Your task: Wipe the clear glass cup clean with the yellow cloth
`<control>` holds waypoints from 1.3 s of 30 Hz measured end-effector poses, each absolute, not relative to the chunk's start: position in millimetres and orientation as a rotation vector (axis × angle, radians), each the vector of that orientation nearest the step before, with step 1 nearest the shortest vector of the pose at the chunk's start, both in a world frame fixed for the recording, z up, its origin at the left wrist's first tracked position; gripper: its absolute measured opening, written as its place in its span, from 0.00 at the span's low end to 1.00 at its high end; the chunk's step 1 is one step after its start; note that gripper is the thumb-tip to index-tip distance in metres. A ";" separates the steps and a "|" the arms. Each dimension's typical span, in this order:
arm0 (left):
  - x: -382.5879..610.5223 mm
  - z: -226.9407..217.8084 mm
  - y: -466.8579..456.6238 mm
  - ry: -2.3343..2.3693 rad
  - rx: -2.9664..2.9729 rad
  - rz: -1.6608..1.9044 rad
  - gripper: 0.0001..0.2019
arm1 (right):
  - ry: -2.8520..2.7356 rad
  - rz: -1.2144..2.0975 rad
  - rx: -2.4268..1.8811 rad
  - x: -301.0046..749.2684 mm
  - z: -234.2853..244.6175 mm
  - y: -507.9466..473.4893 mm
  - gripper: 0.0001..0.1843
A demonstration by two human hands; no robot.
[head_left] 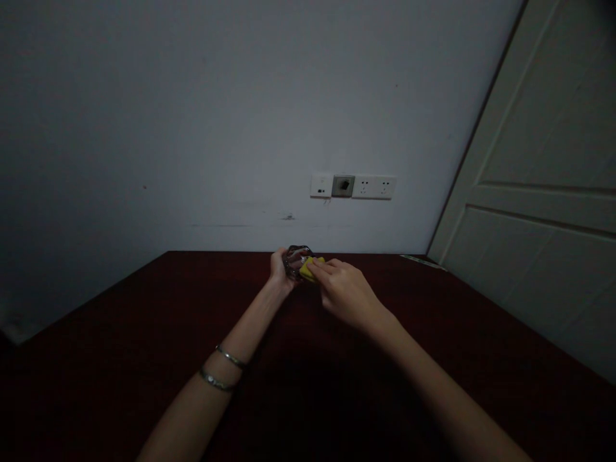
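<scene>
My left hand [279,268] is closed around a small clear vessel, perhaps a glass bowl [291,269], with a dark-looking wavy rim; its exact kind is hard to make out in the dim light. A yellow sponge or folded cloth [308,268] is pinched in the fingers of my right hand [344,285]. It sits at the right side of the bowl's opening, seemingly against it. Both hands are close together over the far part of the dark red table [216,301]. Two silvery bangles circle my left forearm.
A pale wall [192,128] rises behind the table's far edge. It carries a row of sockets and switch plates [373,187]. On the right stands a white panelled door [539,212]. A thin flat strip [423,262] lies at the table's far right corner.
</scene>
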State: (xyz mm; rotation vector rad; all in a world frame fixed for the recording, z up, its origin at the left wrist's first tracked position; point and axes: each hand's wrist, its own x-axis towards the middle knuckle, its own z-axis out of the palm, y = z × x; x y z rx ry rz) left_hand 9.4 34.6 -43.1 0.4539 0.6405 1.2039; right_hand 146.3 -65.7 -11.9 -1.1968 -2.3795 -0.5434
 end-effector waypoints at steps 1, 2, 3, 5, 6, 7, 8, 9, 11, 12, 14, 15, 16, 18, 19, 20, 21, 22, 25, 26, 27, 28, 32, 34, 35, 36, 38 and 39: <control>8.9 -44.1 35.6 0.654 0.471 1.213 0.17 | -2.379 -0.494 -1.191 146.9 -10.6 -67.2 0.25; 8.1 -44.9 36.3 0.672 0.497 1.215 0.17 | -2.377 -0.436 -1.180 148.7 -9.4 -67.9 0.25; 7.1 -45.4 36.5 0.691 0.523 1.209 0.17 | -2.365 -0.372 -1.168 151.8 -8.2 -67.6 0.24; 4.6 -45.7 35.5 0.720 0.559 1.159 0.16 | -2.305 -0.250 -1.148 161.4 -6.0 -64.2 0.26; 3.4 -45.4 34.3 0.730 0.598 1.092 0.17 | -2.247 -0.213 -1.140 167.1 -5.1 -61.3 0.27; 2.4 -45.0 32.7 0.730 0.654 0.997 0.17 | -2.186 -0.201 -1.136 172.9 -4.5 -57.9 0.28; 1.9 -44.4 30.9 0.717 0.721 0.887 0.18 | -2.123 -0.215 -1.126 178.1 -4.0 -54.3 0.29; 1.9 -43.8 29.0 0.693 0.791 0.773 0.20 | -2.082 -0.243 -1.102 182.3 -3.9 -50.8 0.29; 3.5 -42.9 25.5 0.630 0.905 0.593 0.22 | -2.086 -0.301 -1.008 186.8 -4.9 -44.7 0.28; 4.9 -42.7 24.1 0.607 0.937 0.552 0.22 | -2.125 -0.324 -0.948 187.0 -6.1 -42.3 0.27; 8.0 -42.5 22.3 0.599 0.974 0.523 0.22 | -2.228 -0.365 -0.842 184.6 -9.7 -38.6 0.26; 9.3 -42.6 21.9 0.603 0.982 0.529 0.22 | -2.275 -0.390 -0.811 182.8 -11.9 -37.1 0.26; 10.3 -42.7 21.9 0.610 0.980 0.546 0.22 | -2.309 -0.419 -0.799 181.1 -14.2 -35.7 0.26; 11.0 -42.8 22.6 0.632 0.943 0.598 0.21 | -2.344 -0.478 -0.812 179.3 -18.2 -33.0 0.27; 10.9 -42.8 23.2 0.641 0.912 0.631 0.20 | -2.351 -0.502 -0.826 179.3 -19.8 -31.8 0.27; 10.7 -42.7 23.9 0.651 0.881 0.666 0.20 | -2.354 -0.520 -0.837 179.8 -21.0 -30.6 0.27; 10.4 -42.7 24.6 0.661 0.852 0.699 0.20 | -2.356 -0.532 -0.847 180.5 -21.8 -29.6 0.27; 10.2 -42.6 25.2 0.668 0.828 0.730 0.20 | -2.354 -0.537 -0.858 181.2 -22.3 -28.9 0.27; 10.9 -42.5 26.5 0.672 0.785 0.804 0.21 | -2.310 -0.542 -0.922 181.2 -22.9 -28.4 0.27; 11.5 -42.5 26.8 0.677 0.769 0.835 0.21 | -2.290 -0.546 -0.954 179.9 -23.1 -29.1 0.27; 12.1 -42.5 27.0 0.684 0.749 0.874 0.20 | -2.272 -0.553 -0.990 177.9 -23.2 -30.3 0.27; 12.7 -42.5 27.1 0.693 0.726 0.919 0.19 | -2.261 -0.561 -1.029 175.3 -23.3 -32.0 0.26; 14.4 -41.0 25.8 0.758 0.660 1.098 0.17 | -2.250 -0.603 -1.208 161.4 -22.3 -42.5 0.24; 15.1 -39.7 23.7 0.780 0.649 1.163 0.18 | -2.245 -0.605 -1.304 154.4 -20.3 -48.7 0.25; 15.5 -39.1 22.4 0.782 0.643 1.193 0.19 | -2.242 -0.598 -1.348 151.2 -18.9 -51.8 0.25; 15.9 -38.5 21.2 0.780 0.633 1.222 0.20 | -2.238 -0.586 -1.390 148.3 -17.5 -55.0 0.24; 16.6 -38.0 19.1 0.771 0.609 1.281 0.20 | -2.228 -0.545 -1.455 143.1 -14.7 -61.0 0.23; 16.7 -38.0 18.5 0.764 0.596 1.309 0.20 | -2.223 -0.520 -1.476 140.9 -13.7 -63.7 0.22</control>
